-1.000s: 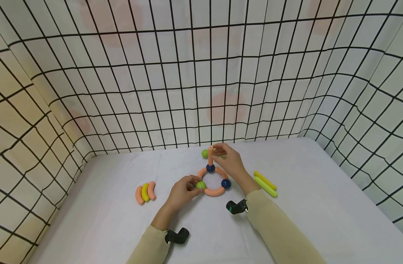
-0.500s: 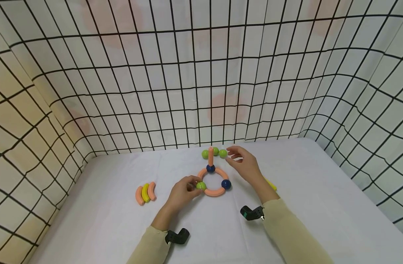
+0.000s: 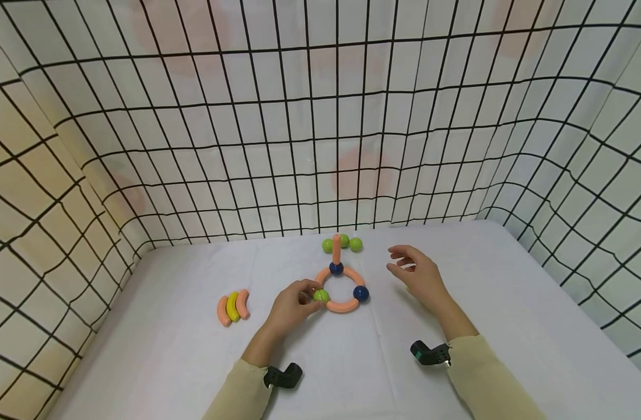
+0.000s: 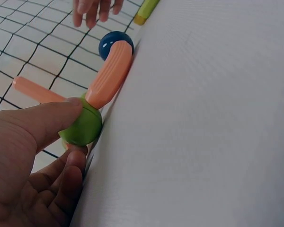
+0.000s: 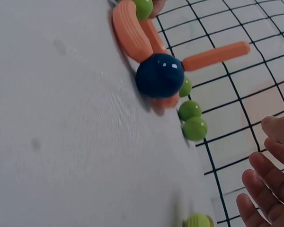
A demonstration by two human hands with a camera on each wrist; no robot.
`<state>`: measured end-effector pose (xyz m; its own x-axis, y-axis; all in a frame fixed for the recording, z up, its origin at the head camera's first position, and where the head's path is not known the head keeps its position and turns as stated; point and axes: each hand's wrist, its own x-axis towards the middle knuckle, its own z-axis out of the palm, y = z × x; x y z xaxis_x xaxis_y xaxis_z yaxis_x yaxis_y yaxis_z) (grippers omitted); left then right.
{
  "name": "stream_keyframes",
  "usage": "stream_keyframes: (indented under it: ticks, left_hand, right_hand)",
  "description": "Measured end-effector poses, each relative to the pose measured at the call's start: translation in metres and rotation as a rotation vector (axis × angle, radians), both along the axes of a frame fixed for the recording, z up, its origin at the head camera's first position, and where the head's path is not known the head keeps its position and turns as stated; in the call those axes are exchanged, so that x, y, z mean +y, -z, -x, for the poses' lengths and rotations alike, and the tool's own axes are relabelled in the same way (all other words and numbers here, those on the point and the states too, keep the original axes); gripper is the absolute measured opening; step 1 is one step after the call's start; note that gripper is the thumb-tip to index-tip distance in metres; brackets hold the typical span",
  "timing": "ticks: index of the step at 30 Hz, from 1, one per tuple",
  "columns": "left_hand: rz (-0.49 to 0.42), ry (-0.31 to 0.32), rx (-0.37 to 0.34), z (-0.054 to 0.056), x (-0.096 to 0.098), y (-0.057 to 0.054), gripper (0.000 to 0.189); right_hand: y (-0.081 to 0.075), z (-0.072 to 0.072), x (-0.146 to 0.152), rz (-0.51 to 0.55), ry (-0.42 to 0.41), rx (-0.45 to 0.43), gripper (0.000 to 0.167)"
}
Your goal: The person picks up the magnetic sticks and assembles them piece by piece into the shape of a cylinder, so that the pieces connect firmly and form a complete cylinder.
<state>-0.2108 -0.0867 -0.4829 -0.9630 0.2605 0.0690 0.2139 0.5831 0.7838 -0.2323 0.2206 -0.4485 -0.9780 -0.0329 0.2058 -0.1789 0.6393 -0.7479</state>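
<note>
A ring of curved orange pieces [image 3: 342, 306], joined by two navy balls [image 3: 360, 293] and a green ball [image 3: 321, 296], lies on the white table. My left hand [image 3: 290, 307] pinches the green ball between thumb and fingers, seen closely in the left wrist view. From the ring's far navy ball [image 3: 336, 268] a straight orange stick [image 3: 336, 249] stands upright. To the right of the ring, my right hand [image 3: 421, 279] hovers with loosely bent, spread fingers and nothing in them. Under it, a green stick [image 4: 147, 9] is mostly hidden in the head view.
Several loose green balls [image 3: 356, 244] sit behind the ring near the table's back edge. Left of the left hand lie two curved orange pieces [image 3: 242, 304] with a curved yellow piece [image 3: 233, 306] between them. Black netting [image 3: 310, 140] over white sheeting encloses the back and sides.
My right hand has let go of the upright orange stick and moved right and nearer, now covering the straight sticks. The orange stick stays standing. My left hand keeps its place on the green ball.
</note>
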Motion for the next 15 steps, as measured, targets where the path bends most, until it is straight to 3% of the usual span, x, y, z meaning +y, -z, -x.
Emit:
stream_keyframes:
  ticks: [15]
  left_hand:
    - [-0.005,-0.004,-0.005,0.000,0.000,0.001,0.030]
  right_hand:
    - [0.019,-0.009,0.045,-0.049,0.017,-0.081,0.043]
